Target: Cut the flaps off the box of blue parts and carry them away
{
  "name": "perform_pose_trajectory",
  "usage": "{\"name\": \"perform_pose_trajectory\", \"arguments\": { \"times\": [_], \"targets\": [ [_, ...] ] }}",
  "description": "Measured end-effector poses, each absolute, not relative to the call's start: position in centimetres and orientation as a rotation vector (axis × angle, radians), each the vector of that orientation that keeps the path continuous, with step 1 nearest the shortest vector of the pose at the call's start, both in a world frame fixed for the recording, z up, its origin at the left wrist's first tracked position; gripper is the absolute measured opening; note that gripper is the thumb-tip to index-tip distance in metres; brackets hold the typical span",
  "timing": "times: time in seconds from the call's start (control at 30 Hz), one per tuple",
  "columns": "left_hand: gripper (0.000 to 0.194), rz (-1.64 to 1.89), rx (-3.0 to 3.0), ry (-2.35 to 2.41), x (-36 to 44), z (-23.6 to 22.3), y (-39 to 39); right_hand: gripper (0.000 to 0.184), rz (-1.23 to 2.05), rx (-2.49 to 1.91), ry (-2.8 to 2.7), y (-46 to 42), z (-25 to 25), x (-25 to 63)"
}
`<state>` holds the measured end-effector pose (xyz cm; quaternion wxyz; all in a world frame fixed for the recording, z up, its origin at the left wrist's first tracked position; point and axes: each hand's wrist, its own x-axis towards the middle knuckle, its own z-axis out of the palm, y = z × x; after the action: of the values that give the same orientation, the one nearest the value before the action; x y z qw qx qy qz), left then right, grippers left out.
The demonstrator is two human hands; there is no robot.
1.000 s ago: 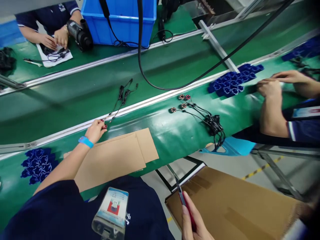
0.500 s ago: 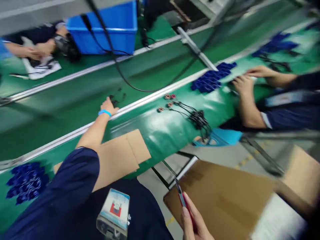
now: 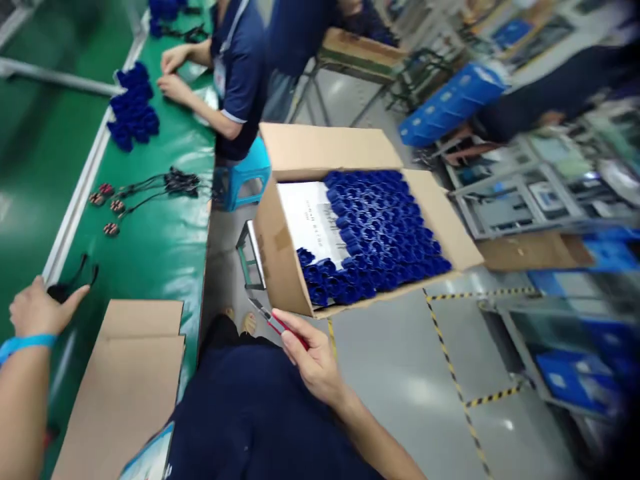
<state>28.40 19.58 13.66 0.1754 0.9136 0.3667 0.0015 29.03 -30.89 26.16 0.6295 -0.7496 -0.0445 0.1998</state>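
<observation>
My left hand (image 3: 41, 308), with a blue band at the wrist, is closed around a dark piece with short black leads (image 3: 75, 277), beside the pale rail of the green bench. Most of that piece is hidden by the fingers. In my right hand (image 3: 313, 353) is a red and grey utility knife (image 3: 280, 323), its blade out and pointing up and left. Just beyond the knife stands an open cardboard box (image 3: 283, 250) with many blue parts (image 3: 380, 220) packed in rows. White printed paper (image 3: 307, 220) shows at the left inside it.
Flat cardboard (image 3: 133, 373) lies on the green bench (image 3: 165, 267) near me. Farther along are black cables with copper-coloured coils (image 3: 117, 205) and a pile of blue parts (image 3: 133, 110). A co-worker (image 3: 240, 73) works beside a blue stool (image 3: 245, 180). Striped tape (image 3: 445, 360) marks the floor.
My view has swung to the right, bringing the inside of the box into sight. The left hand has lifted the dark piece off the green surface; the right still holds the knife.
</observation>
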Motion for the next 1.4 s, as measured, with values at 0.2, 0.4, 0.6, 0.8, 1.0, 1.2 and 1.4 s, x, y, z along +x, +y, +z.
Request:
{"name": "perform_pose_trajectory", "arguments": {
  "times": [0.2,0.4,0.6,0.8,1.0,1.2,1.4],
  "targets": [
    [0.043,0.127,2.175,0.131,35.4,21.0,-1.2,0.038,0.25,-1.805,-0.009,-34.2,28.3,28.9],
    [0.047,-0.444,1.414,-0.26,36.8,28.2,-20.8,0.036,-0.198,-1.988,0.053,-40.0,30.7,26.3],
    [0.03,-0.632,1.447,-0.288,38.0,30.7,-32.5,0.045,-0.489,-2.073,0.003,-48.2,30.1,25.1],
    [0.026,-0.48,1.622,-0.328,38.3,29.1,-45.3,0.052,-0.554,-2.095,-0.082,-62.6,27.3,24.6],
    [0.054,-0.196,1.95,-0.344,42.4,29.4,-57.5,0.038,-0.62,-2.136,0.285,-80.0,26.6,21.5],
    [0.064,0.087,2.663,-0.559,51.1,27.6,-67.6,0.037,-0.512,-2.157,0.381,-92.1,26.0,25.3],
    [0.077,-0.027,2.999,-0.617,58.7,21.0,-72.9,0.038,-0.474,-2.347,0.355,-103.6,24.2,36.2]
  ]
}}
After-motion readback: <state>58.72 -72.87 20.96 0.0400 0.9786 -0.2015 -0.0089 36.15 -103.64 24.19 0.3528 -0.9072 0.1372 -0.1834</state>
